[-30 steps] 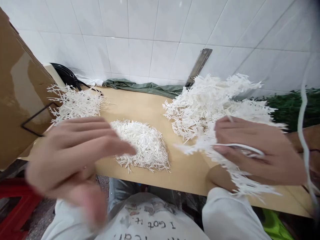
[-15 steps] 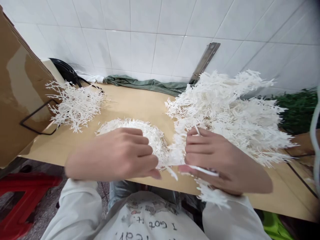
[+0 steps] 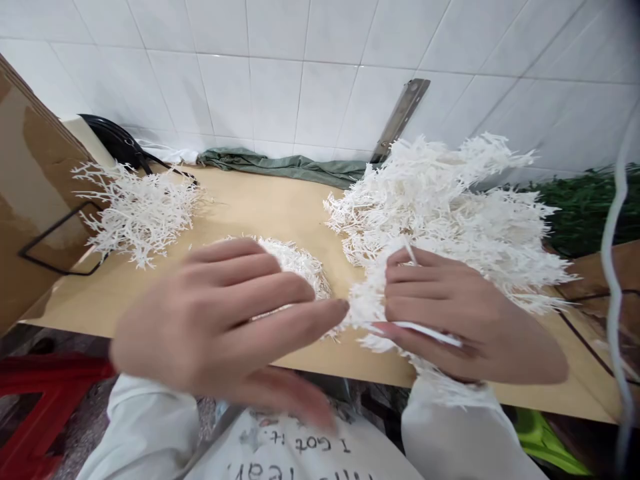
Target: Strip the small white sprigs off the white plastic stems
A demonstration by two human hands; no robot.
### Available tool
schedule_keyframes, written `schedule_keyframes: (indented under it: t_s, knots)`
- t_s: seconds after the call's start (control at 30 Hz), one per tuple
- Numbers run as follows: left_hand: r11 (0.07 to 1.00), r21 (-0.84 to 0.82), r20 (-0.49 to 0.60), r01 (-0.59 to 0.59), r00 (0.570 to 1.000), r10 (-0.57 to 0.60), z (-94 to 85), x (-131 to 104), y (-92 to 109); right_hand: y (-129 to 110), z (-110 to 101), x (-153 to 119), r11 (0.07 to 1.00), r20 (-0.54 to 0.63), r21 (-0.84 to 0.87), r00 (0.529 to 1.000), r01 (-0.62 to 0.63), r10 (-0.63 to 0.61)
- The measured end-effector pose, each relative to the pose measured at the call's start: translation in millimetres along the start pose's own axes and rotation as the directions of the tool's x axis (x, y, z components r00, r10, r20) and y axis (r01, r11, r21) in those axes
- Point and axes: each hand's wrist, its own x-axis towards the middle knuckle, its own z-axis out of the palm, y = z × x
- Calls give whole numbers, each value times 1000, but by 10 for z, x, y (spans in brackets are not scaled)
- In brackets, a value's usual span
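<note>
My right hand (image 3: pixel 445 307) is closed around white branching plastic sprigs (image 3: pixel 367 307), whose smooth stem (image 3: pixel 430 332) runs between thumb and fingers. Another stem tip pokes out above the index finger. To its left, my left hand (image 3: pixel 215 313) is open, index finger stretched toward the held sprigs and thumb spread low; motion blurs it. Partly hidden behind that hand lies a low mound of white pieces (image 3: pixel 303 267) on the brown table (image 3: pixel 260 203). A large heap of white sprigs (image 3: pixel 435 193) rises just beyond my right hand.
A smaller pile of white sprigs (image 3: pixel 143 217) lies at the left, by a cardboard box (image 3: pixel 30 167). Green cloth (image 3: pixel 285 167) and a metal strip (image 3: pixel 403 117) are along the tiled wall. At right are green foliage (image 3: pixel 590 207) and a hanging white cable (image 3: pixel 613 267).
My left hand has opened and come off the white sprig, its thumb swinging down and away. My right hand keeps its grip. The whole view has shifted slightly.
</note>
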Motion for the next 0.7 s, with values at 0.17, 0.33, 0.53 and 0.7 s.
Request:
schedule_keyframes:
  t_s: [0.17, 0.33, 0.53, 0.7]
  knots:
    - [987, 114, 199, -114, 976, 89, 175, 592, -208, 4, 76, 74, 1000, 7, 0, 1000, 18, -18]
    - [993, 58, 218, -100, 972, 85, 93, 459, -153, 2, 86, 47, 1000, 20, -18, 1000, 6, -6]
    - [987, 100, 223, -125, 970, 100, 19, 403, -66, -32, 132, -10, 999, 39, -31, 998, 43, -42]
    - [986, 105, 217, -128, 971, 103, 28, 285, 34, -112, 111, -36, 996, 113, -63, 992, 57, -50]
